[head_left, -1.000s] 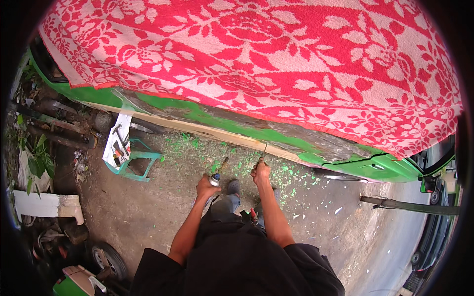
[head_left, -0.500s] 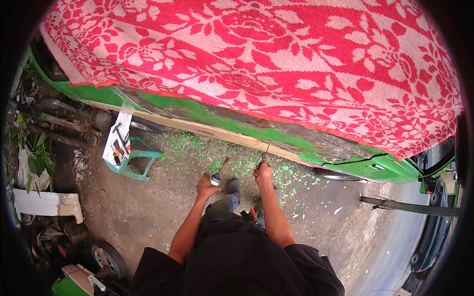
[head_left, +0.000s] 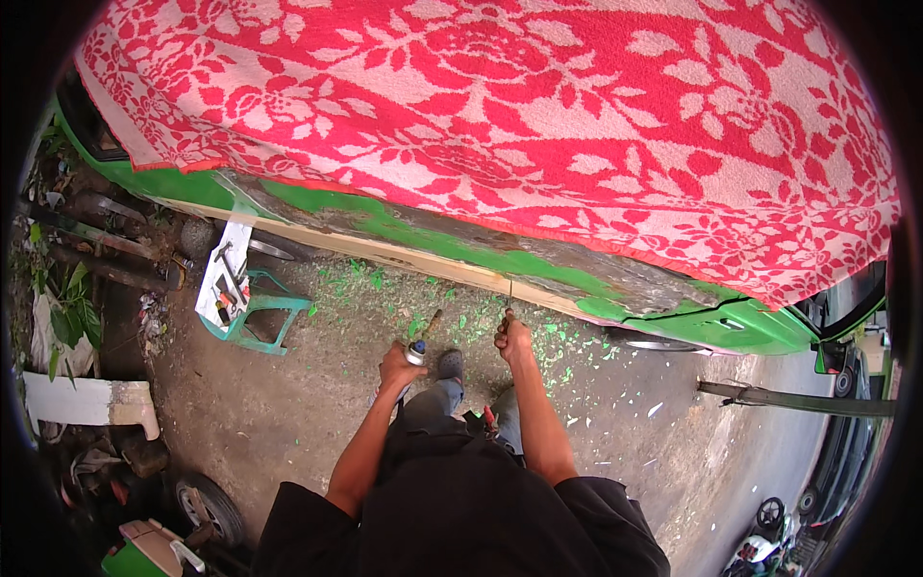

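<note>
While left fingers (head_left: 396, 369) hold torch (head_left: 414, 356) — right (head_left: 506, 334), tool (head_left: 511, 293).

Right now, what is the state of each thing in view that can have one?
Left hand: closed around silver, blue-topped canister.
Right hand: closed on thin, dark, rod-shaped tool.
Green vehicle side: patchy, brownish areas showing.
Red-and-pink floral cloth: draped over it.
Teal plastic stool: upright.
Green flakes: scattered on grey-brown floor.
</note>
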`<state>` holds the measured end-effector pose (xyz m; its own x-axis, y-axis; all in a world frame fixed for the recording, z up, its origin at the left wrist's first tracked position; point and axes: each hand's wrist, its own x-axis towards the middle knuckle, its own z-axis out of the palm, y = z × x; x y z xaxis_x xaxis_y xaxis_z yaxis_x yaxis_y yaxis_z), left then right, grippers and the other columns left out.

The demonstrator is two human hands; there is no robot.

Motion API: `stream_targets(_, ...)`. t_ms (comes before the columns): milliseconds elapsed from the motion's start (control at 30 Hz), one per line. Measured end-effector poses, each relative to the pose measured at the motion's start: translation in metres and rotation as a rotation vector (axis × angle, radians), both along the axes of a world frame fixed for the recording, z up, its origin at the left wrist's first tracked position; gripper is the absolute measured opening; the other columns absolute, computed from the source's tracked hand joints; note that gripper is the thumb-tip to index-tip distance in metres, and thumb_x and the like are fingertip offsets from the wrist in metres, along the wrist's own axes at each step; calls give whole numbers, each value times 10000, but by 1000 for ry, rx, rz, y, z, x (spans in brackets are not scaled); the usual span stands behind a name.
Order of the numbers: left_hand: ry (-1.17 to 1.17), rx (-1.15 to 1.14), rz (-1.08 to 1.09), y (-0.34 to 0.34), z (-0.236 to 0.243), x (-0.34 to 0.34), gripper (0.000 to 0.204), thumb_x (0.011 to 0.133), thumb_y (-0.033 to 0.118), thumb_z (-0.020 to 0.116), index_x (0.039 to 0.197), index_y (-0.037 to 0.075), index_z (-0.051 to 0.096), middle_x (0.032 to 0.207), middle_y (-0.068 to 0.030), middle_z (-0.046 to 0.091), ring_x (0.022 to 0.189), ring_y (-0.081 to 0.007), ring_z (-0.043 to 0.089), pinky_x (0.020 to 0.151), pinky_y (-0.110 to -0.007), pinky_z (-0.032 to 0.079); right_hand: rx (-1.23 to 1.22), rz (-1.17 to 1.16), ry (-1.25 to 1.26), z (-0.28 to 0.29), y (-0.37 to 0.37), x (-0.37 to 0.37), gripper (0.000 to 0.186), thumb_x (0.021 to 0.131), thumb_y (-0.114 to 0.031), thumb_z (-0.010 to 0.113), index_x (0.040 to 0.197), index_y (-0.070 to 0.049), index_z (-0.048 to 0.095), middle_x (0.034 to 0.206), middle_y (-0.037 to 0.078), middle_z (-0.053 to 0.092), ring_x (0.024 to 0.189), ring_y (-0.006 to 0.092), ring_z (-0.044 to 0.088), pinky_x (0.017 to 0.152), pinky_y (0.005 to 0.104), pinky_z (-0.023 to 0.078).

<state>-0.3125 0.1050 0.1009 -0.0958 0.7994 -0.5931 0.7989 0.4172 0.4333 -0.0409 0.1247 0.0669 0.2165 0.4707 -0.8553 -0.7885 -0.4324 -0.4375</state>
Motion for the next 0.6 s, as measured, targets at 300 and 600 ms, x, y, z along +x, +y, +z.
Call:
stream_targets(300,2,6,-23,4,7,3,754,478,260,900,1093,28,530,1014,-208,668,991,-365,642,837,-426,511,-39,-89,-80,6,6,-16,310,986,-319,475,762,-111,422,606,25,391,416,118,284,360,266,211)
stream_targets(600,26,-5,-13,0,1,-6,783,480,288,908,1110,35,517,1024,-206,668,996,-366,642,848,-425,510,-25,-75,-54,0,4,-14,308,983,-324,485,762,-116,431,598,24,395,406,117,290,352,265,211)
